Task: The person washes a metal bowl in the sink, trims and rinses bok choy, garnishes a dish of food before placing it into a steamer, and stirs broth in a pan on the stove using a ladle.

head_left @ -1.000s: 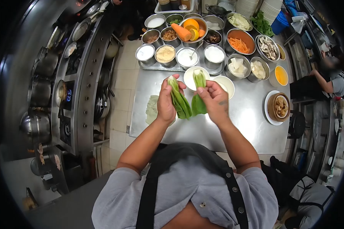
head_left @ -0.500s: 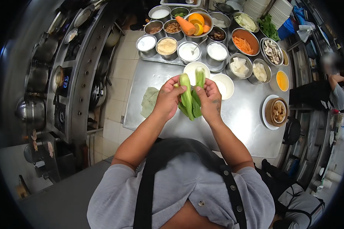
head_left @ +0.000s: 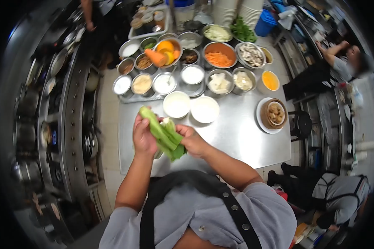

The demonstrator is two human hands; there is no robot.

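Over the near left part of the steel table [head_left: 245, 143], I hold green bok choy stalks [head_left: 160, 132] with dark leaves at their lower end. My left hand [head_left: 144, 137] is closed round the pale stalks from the left, thumb along them. On the other side, the fingers of my right hand [head_left: 194, 142] pinch the leafy part. The stalks lie together at a slant, and a pale cut end shows between the hands. Just beyond them sit two white bowls, a left one [head_left: 176, 104] and a right one [head_left: 205, 109].
Behind the bowls, a metal tray [head_left: 141, 98] carries several tins of powders and ingredients. Shredded carrot [head_left: 219, 59], sliced mushrooms [head_left: 252, 54] and a bamboo steamer [head_left: 274, 113] on a plate stand to the right. Stoves line the left; co-workers [head_left: 340, 66] are at the right.
My hands have moved left in view and towards my body. The stalks, held upright and partly apart before, now lie together and tilted. The camera view has shifted too.
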